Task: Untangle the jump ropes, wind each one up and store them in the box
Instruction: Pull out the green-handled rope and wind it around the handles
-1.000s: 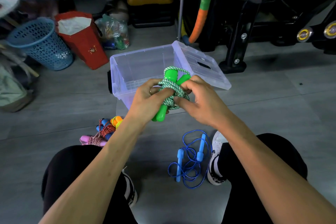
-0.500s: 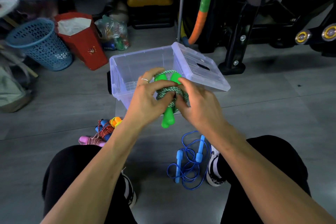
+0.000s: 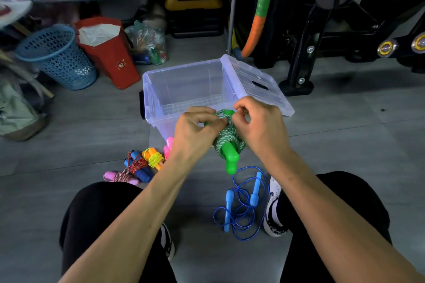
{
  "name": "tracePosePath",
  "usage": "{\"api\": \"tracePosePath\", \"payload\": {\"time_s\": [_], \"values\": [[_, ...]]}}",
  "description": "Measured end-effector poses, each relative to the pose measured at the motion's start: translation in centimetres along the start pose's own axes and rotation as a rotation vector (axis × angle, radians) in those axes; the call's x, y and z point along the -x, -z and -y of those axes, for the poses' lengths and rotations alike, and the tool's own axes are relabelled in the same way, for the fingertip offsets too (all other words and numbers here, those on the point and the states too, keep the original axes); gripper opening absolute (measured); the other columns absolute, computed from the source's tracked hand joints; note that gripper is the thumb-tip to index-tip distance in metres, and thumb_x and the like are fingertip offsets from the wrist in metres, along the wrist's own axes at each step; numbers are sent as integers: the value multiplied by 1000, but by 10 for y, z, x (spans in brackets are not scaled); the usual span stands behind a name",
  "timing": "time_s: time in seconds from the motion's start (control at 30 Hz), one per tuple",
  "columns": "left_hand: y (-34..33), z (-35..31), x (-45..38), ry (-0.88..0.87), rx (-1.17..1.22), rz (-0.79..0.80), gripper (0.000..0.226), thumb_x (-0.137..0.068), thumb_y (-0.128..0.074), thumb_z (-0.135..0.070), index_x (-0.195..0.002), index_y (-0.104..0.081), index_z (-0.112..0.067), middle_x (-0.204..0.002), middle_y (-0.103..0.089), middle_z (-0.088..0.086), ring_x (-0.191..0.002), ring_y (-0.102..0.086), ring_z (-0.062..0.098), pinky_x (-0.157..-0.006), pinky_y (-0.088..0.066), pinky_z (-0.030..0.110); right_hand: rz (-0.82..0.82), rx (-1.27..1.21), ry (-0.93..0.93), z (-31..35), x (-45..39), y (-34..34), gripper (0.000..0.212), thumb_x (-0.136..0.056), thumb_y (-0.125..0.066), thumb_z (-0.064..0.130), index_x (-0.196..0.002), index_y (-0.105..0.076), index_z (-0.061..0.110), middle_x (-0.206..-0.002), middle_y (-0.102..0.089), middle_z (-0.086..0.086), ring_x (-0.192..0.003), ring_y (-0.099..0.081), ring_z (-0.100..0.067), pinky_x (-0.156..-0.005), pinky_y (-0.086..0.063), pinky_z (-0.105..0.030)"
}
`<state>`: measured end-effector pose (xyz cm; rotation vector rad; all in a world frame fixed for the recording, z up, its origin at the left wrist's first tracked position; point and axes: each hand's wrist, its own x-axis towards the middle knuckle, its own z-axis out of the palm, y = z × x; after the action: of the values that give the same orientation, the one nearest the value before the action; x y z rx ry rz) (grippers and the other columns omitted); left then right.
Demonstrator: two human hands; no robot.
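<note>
On the grey tiled floor [image 3: 345, 145], behind the hands, stands a clear plastic storage box [image 3: 184, 89] with its lid [image 3: 257, 85] swung open to the right; nothing shows inside it. Black exercise equipment [image 3: 322, 30] fills the far right, and a blue perforated basket [image 3: 57, 57] sits beside a red paper bag [image 3: 108, 53] at the far left.

Between the person's knees, near the right shoe, a blue jump rope [image 3: 241, 204] lies loose in tangled loops with both light-blue handles showing. To the left of it, in front of the box, a cluster of wound ropes [image 3: 140, 165] with blue, orange and pink handles rests on the floor.

Held above the floor, just in front of the box's near wall, is the green jump rope [image 3: 227, 145], its green-and-white cord wrapped in a bundle around its green handles, one handle pointing down. The left hand [image 3: 195, 133] grips the bundle's left side with curled fingers. The right hand [image 3: 257, 131] holds the right side, thumb and forefinger pinching the cord at the top of the bundle.
</note>
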<state>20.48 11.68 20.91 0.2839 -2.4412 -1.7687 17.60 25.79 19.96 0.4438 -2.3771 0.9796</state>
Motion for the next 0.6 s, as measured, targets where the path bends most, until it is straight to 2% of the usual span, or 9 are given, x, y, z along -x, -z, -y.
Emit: {"api": "tracePosePath", "payload": {"time_s": [0.1, 0.2, 0.33, 0.43, 0.5, 0.6], "values": [[0, 4, -2, 27, 20, -55, 13, -79, -76, -12, -67, -76, -19, -96, -66, -5, -95, -58, -3, -82, -44, 15, 37, -96, -38, -3, 2, 2, 10, -78, -58, 11, -80, -68, 10, -73, -67, -2, -59, -62, -19, -55, -52, -37], [3, 5, -4, 23, 22, -103, 15, -78, -77, -16, -65, -75, -24, -100, -67, -3, -94, -57, -8, -87, -46, 20, 75, -153, -12, -1, 3, 6, 12, -77, -65, 6, -85, -73, 10, -80, -67, -3, -63, -63, -12, -62, -53, -30], [3, 6, -2, -1, -25, -142, 10, -79, -77, -20, -70, -76, -25, -106, -65, -4, -95, -56, -10, -80, -43, 10, 208, -170, -61, -4, 1, 10, 16, -77, -70, 23, -89, -77, 15, -79, -73, 1, -70, -66, -12, -68, -55, -35], [4, 8, -1, -22, -57, -122, 11, -78, -76, -18, -71, -77, -27, -109, -64, -5, -96, -54, -12, -76, -41, 8, 327, -126, -64, -3, 1, 13, 18, -77, -75, 35, -84, -78, 18, -71, -70, 3, -64, -59, -13, -65, -48, -33], [3, 7, 1, -17, -74, -84, 15, -77, -76, -15, -69, -77, -28, -110, -63, -5, -97, -53, -14, -76, -40, 6, 386, -113, -88, -3, 0, 13, 17, -75, -79, 33, -77, -76, 16, -62, -65, 2, -58, -53, -16, -61, -45, -35], [3, 5, 1, 15, -68, -56, 25, -74, -75, -11, -62, -75, -32, -111, -63, -9, -101, -53, -12, -82, -40, 12, 448, -89, -95, -2, 1, 11, 18, -76, -79, 29, -73, -73, 12, -59, -61, 7, -55, -52, -13, -60, -48, -34]]}}
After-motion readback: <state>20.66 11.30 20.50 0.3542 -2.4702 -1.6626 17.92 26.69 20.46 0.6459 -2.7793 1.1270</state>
